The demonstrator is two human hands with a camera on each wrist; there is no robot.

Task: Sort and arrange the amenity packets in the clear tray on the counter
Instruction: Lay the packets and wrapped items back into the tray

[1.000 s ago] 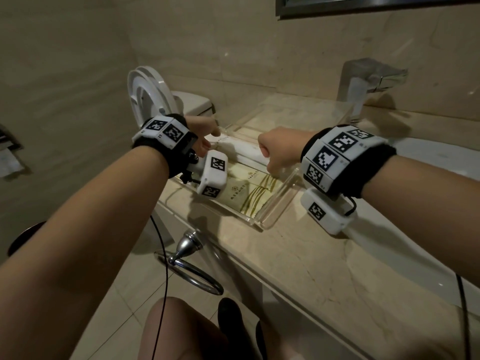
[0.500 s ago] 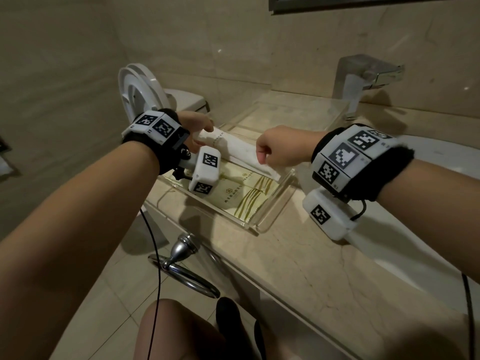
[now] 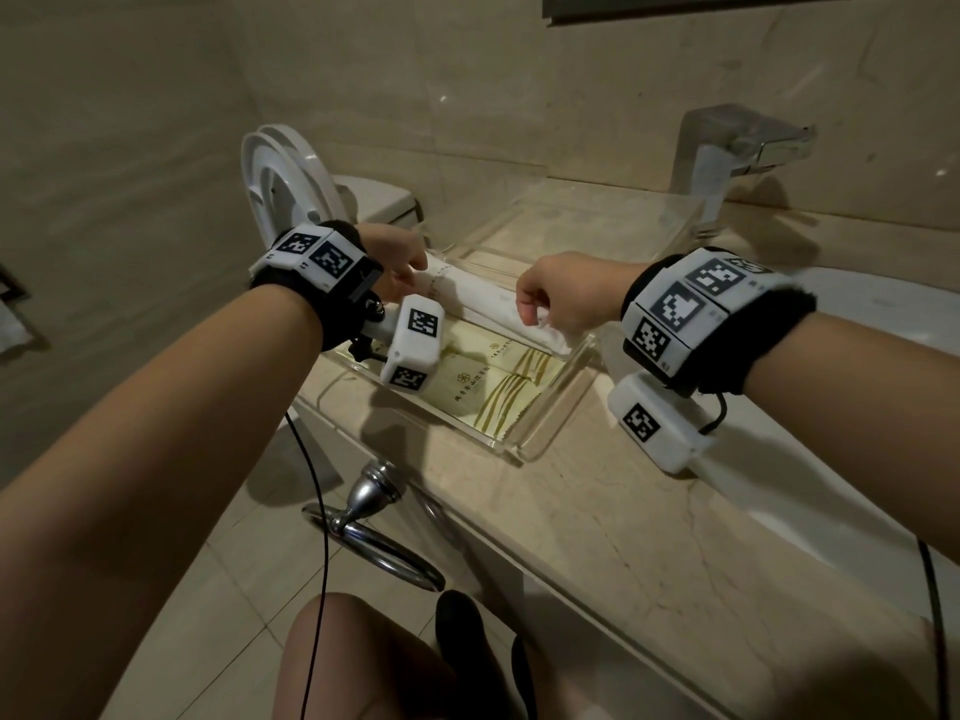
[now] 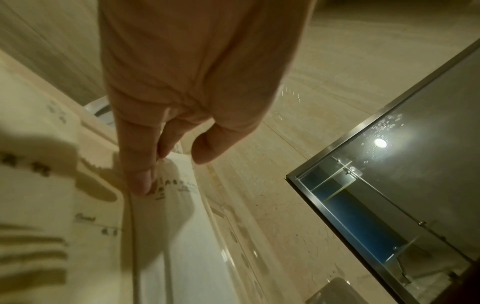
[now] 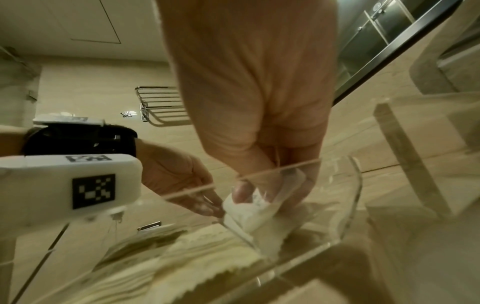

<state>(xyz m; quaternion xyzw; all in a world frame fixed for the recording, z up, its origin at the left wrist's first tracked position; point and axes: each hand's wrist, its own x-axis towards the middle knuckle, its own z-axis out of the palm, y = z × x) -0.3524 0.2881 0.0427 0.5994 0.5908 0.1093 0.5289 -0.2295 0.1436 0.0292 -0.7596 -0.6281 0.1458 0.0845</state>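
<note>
From the head view, your left hand (image 3: 397, 262) and your right hand (image 3: 563, 293) each pinch one end of a long white packet (image 3: 483, 301), holding it across the clear tray (image 3: 550, 423) on the counter (image 3: 623, 537). The tray sits at the left end of the counter, near its front edge. Two cream packets (image 3: 493, 387) with green stripes lie flat on the tray's floor, below the white one. The faucet (image 3: 727, 153) stands at the far right, and a toilet (image 3: 296, 179) is at the far left.

From your left wrist, your fingers (image 4: 140, 164) curl down and nip the packet's printed end, just beside the tray's wall.

From your right wrist, thumb and fingers (image 5: 241, 191) are closed on the packet's crumpled end, inside the tray. Your left hand shows beyond it at the other end.
</note>
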